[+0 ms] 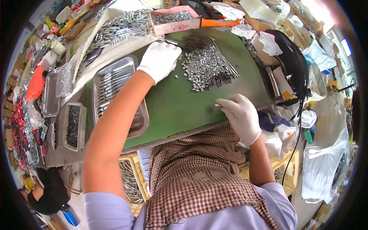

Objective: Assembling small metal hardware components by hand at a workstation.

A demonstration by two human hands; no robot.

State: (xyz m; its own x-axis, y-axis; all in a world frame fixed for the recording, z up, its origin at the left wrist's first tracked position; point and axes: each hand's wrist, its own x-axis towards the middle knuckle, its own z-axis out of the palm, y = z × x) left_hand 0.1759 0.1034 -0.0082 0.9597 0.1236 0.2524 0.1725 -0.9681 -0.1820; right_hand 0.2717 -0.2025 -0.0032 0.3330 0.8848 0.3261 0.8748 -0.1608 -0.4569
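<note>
Checked apron, one, covers the lap. Left hand extends forward, fingers curled, grip unclear; right hand, angled inward, pinches one small metal pin over one green mat, near one parts heap.

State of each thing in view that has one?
Left hand: gloved, fingers curled, grip unclear
Right hand: gloved, pinching a small metal piece
Pile: loose, spread on the mat
Long rods: lying along the pile's right edge
Steel tray: holding metal pieces
Pink box: open, holding small parts
Gray bin: open, holding dark parts
</note>
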